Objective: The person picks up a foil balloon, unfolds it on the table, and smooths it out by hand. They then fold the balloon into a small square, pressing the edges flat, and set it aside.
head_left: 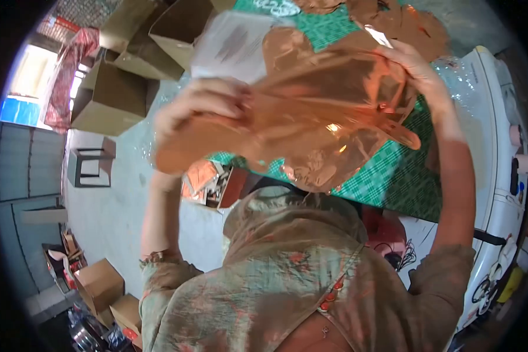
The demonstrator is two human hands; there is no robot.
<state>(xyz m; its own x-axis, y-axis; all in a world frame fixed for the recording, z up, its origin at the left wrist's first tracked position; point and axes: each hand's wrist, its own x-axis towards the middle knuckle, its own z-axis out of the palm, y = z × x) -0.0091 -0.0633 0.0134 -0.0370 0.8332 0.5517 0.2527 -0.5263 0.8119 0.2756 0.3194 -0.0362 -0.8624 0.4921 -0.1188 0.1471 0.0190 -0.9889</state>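
Observation:
A shiny, see-through orange-copper sheet [311,111] with rounded, petal-like edges spans the space between my two hands above the table. My left hand [202,108], slightly blurred, pinches its left part with bent fingers. At the upper right, my right hand [410,67] grips the sheet's crumpled edge, and a small bright silvery piece [379,36] shows by its fingertips. Beneath lies a green checked tablecloth [387,182]. A clear plastic packet [232,50] is behind the sheet, on the left. More copper-coloured pieces [416,29] lie at the table's far right.
Open cardboard boxes [114,94] stand at the upper left. A box with orange packets [208,182] sits below the table's left edge. To the right is a long white appliance or panel [490,117]. A dark-framed stool [91,164] stands on the floor at left.

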